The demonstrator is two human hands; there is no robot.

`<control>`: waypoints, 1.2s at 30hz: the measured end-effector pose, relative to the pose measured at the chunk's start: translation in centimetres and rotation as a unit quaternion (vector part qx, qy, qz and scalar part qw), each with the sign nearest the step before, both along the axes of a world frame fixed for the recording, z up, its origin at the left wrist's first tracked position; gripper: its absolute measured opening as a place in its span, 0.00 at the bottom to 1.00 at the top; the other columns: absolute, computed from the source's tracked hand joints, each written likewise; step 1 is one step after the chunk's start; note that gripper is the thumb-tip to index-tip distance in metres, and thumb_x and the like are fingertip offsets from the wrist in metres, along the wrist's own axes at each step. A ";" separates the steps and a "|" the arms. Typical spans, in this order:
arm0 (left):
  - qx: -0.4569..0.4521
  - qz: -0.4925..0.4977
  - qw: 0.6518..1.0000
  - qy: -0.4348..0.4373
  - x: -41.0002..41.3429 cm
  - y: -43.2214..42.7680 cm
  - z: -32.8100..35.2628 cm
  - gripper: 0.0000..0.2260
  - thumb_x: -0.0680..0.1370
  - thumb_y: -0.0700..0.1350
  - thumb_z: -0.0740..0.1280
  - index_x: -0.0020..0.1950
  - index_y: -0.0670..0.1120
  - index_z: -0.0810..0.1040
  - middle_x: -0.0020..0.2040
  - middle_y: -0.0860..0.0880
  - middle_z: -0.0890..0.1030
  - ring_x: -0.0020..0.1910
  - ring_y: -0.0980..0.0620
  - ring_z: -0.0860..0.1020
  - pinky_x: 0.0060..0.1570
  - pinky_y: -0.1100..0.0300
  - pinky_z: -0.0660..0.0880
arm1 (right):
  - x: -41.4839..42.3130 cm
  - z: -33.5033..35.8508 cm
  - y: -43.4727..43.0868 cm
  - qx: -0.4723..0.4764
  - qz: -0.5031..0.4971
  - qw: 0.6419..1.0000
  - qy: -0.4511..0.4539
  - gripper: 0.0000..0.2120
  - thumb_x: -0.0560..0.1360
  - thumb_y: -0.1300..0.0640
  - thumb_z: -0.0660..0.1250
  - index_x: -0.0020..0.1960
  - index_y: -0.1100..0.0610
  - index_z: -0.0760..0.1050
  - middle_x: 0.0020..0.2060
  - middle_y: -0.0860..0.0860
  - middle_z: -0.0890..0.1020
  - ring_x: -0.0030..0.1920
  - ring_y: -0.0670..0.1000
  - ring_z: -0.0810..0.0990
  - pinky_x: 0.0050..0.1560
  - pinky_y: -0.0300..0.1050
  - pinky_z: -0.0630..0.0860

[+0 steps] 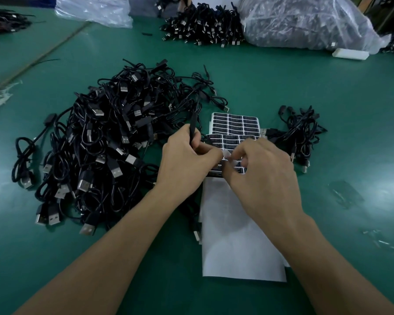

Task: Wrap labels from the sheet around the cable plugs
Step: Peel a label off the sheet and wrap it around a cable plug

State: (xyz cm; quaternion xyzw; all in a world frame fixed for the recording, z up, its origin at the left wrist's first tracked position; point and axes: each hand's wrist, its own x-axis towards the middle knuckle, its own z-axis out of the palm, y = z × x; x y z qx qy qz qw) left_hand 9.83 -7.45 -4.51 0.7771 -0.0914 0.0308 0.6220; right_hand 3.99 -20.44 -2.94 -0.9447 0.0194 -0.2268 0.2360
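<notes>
Right now the left hand (187, 155) is gripping a black cable plug (193, 125) in curled fingers, and the right hand (264, 176) is pinching a pale label (225, 154) beside it. Both are hovering over the label sheet (234, 122), which is lying mid-table (328, 87), right of the big cable pile (100, 144).

Black-printed label sheet (234, 142) lying flat, pale label (226, 153) lifted, black plug (193, 127) upright
</notes>
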 end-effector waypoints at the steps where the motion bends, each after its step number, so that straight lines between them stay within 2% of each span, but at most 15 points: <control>1: -0.001 0.000 1.000 -0.001 0.0 0.0 -0.1 0.19 0.63 0.48 0.72 0.38 0.50 0.61 0.38 0.36 0.81 0.42 0.33 0.79 0.47 0.36 0.79 | 0.0 -0.1 0.0 -0.001 -0.003 1.000 0.000 0.05 0.75 0.54 0.72 0.46 0.55 0.78 0.41 0.47 0.74 0.41 0.56 0.77 0.40 0.53 0.76; 4: -0.007 -0.002 1.000 -0.002 0.2 0.0 -0.2 0.17 0.66 0.44 0.72 0.38 0.50 0.61 0.38 0.35 0.81 0.40 0.34 0.79 0.48 0.36 0.79 | 0.1 -0.3 0.0 -0.003 -0.007 1.000 -0.002 0.04 0.76 0.54 0.69 0.45 0.54 0.79 0.42 0.48 0.77 0.42 0.56 0.78 0.41 0.54 0.77; 6: -0.011 -0.002 1.000 -0.007 0.2 0.0 -0.3 0.17 0.67 0.46 0.72 0.37 0.51 0.61 0.37 0.37 0.81 0.38 0.36 0.79 0.49 0.36 0.79 | 0.2 -0.4 -0.1 0.006 -0.011 1.000 -0.010 0.04 0.75 0.54 0.69 0.44 0.54 0.80 0.39 0.48 0.77 0.40 0.55 0.77 0.40 0.54 0.77; 8: -0.017 -0.009 1.000 -0.009 0.2 0.0 -0.5 0.16 0.68 0.47 0.71 0.37 0.51 0.62 0.38 0.38 0.81 0.41 0.37 0.80 0.51 0.36 0.79 | 0.4 -0.6 -0.4 0.035 -0.011 0.999 -0.006 0.04 0.75 0.54 0.70 0.41 0.52 0.81 0.35 0.46 0.76 0.38 0.51 0.76 0.39 0.51 0.76; 11: -0.027 -0.041 0.999 -0.007 0.4 0.0 -0.8 0.16 0.66 0.43 0.70 0.38 0.50 0.62 0.40 0.47 0.86 0.45 0.43 0.84 0.53 0.38 0.80 | 0.9 -0.8 -0.9 0.163 0.005 0.987 0.001 0.08 0.74 0.57 0.72 0.37 0.48 0.81 0.26 0.44 0.75 0.29 0.44 0.73 0.34 0.42 0.74; 13: -0.029 -0.058 0.998 -0.006 0.5 0.1 -1.0 0.17 0.66 0.41 0.70 0.39 0.50 0.61 0.42 0.49 0.87 0.46 0.46 0.85 0.53 0.39 0.81 | 1.1 -0.7 -1.0 0.256 0.019 0.967 0.002 0.10 0.73 0.59 0.73 0.36 0.47 0.81 0.25 0.45 0.77 0.27 0.42 0.72 0.31 0.33 0.70; 17: -0.017 -0.076 0.997 -0.016 0.4 0.2 -1.1 0.18 0.66 0.43 0.72 0.38 0.51 0.61 0.41 0.50 0.87 0.45 0.45 0.85 0.50 0.40 0.82 | 1.3 -0.7 -1.2 0.343 0.036 0.939 0.011 0.09 0.73 0.60 0.73 0.37 0.48 0.83 0.29 0.49 0.82 0.29 0.41 0.74 0.32 0.34 0.73; 23: -0.009 -0.082 0.996 -0.016 0.3 0.1 -0.9 0.18 0.67 0.43 0.72 0.38 0.50 0.61 0.39 0.52 0.86 0.37 0.56 0.80 0.43 0.54 0.79 | 1.5 -0.8 -1.8 0.335 0.041 0.941 0.014 0.10 0.72 0.58 0.74 0.35 0.47 0.83 0.29 0.51 0.82 0.28 0.42 0.73 0.30 0.34 0.72; 26: 0.001 -0.089 0.996 -0.016 0.3 0.1 -0.9 0.19 0.67 0.43 0.73 0.39 0.49 0.61 0.39 0.52 0.86 0.37 0.56 0.79 0.44 0.51 0.78 | 1.5 -0.8 -2.1 0.333 0.049 0.941 0.024 0.08 0.72 0.57 0.75 0.35 0.48 0.84 0.28 0.54 0.81 0.28 0.44 0.72 0.29 0.34 0.70; 28: 0.003 -0.096 0.995 -0.015 0.3 0.1 -0.9 0.18 0.67 0.43 0.72 0.39 0.49 0.61 0.39 0.51 0.86 0.36 0.56 0.78 0.43 0.53 0.79 | 1.5 -0.7 -2.3 0.333 0.051 0.941 0.034 0.07 0.72 0.57 0.75 0.36 0.47 0.84 0.29 0.57 0.81 0.28 0.45 0.71 0.29 0.34 0.69; 32: -0.005 -0.109 0.994 -0.015 0.3 0.1 -1.0 0.18 0.67 0.41 0.72 0.39 0.49 0.61 0.38 0.52 0.86 0.35 0.59 0.79 0.39 0.64 0.77 | 1.7 -0.7 -2.7 0.338 0.052 0.938 0.052 0.07 0.71 0.57 0.75 0.36 0.47 0.84 0.25 0.50 0.79 0.27 0.43 0.69 0.28 0.34 0.67; 34: 0.000 -0.112 0.994 -0.018 0.3 0.1 -1.0 0.17 0.67 0.41 0.72 0.38 0.51 0.62 0.38 0.52 0.85 0.34 0.60 0.79 0.39 0.65 0.76 | 1.8 -0.7 -2.9 0.342 0.056 0.936 0.062 0.07 0.72 0.57 0.75 0.36 0.48 0.84 0.24 0.47 0.77 0.26 0.42 0.68 0.28 0.34 0.67; 36: 0.008 -0.116 0.993 -0.019 0.3 0.1 -1.1 0.18 0.68 0.41 0.73 0.38 0.51 0.62 0.38 0.52 0.85 0.35 0.60 0.79 0.40 0.62 0.75 | 1.7 -0.6 -3.0 0.339 0.065 0.936 0.068 0.08 0.72 0.58 0.75 0.35 0.50 0.84 0.24 0.49 0.77 0.26 0.43 0.68 0.28 0.34 0.67</control>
